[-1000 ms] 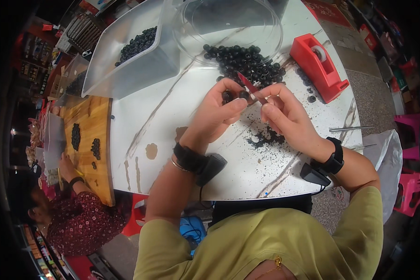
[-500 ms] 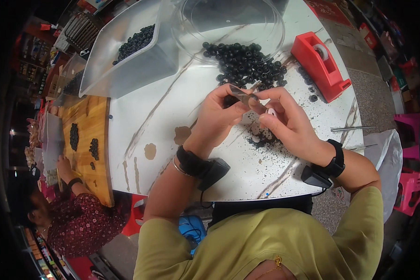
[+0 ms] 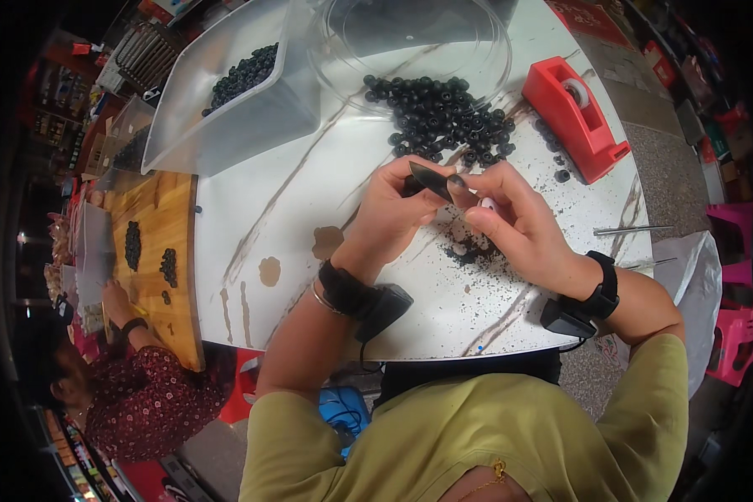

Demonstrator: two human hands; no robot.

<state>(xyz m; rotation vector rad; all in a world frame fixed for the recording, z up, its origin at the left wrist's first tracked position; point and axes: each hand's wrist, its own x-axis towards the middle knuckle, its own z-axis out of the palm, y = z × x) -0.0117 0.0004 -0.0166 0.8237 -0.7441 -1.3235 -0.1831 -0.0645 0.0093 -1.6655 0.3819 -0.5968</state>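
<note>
Over the marble-patterned table [image 3: 268, 217], right hand [image 3: 517, 213] has its fingers pinched tight on a small knife [image 3: 431, 179], left hand [image 3: 393, 205] fingers curled round a black bead [image 3: 411, 185], bead pile [image 3: 437, 115] just beyond.

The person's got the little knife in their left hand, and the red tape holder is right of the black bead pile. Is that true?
Not quite: the little knife is in the right hand, as the head view shows. The red tape holder is right of the black bead pile, as you said.

no readable lettering, no legible labels, numbers or signs
</note>
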